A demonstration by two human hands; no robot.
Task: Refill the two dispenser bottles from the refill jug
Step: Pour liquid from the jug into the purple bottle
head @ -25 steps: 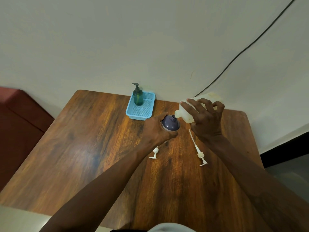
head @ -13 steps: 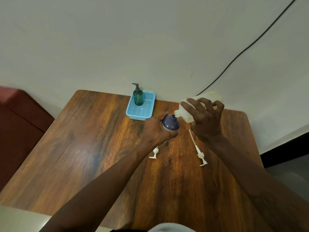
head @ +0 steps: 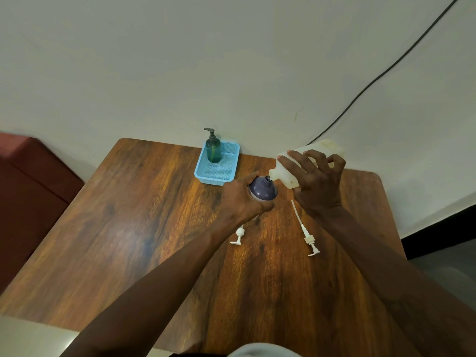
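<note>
The right grip (head: 318,188) curls round a white plastic refill jug (head: 325,148), tilted, spout at the mouth of a round purple dispenser bottle (head: 262,191). The left grip (head: 242,200) wraps that bottle, upright on the brown wooden worktop (head: 128,215). Nearer than the left grip lies a white pump head (head: 239,235), nearer than the right a long-tubed white pump head (head: 306,234). Beyond the left grip a green pump bottle (head: 213,150) stands in a light-blue plastic basket (head: 219,173).

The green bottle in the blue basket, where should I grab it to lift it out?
Wrap your hand around the green bottle's round body, above the rim of the blue basket, coming from the near right. It stands upright in the basket's far left corner, so the walls crowd its other sides. The pump on top is thin, so it is probably a poorer hold.
</note>
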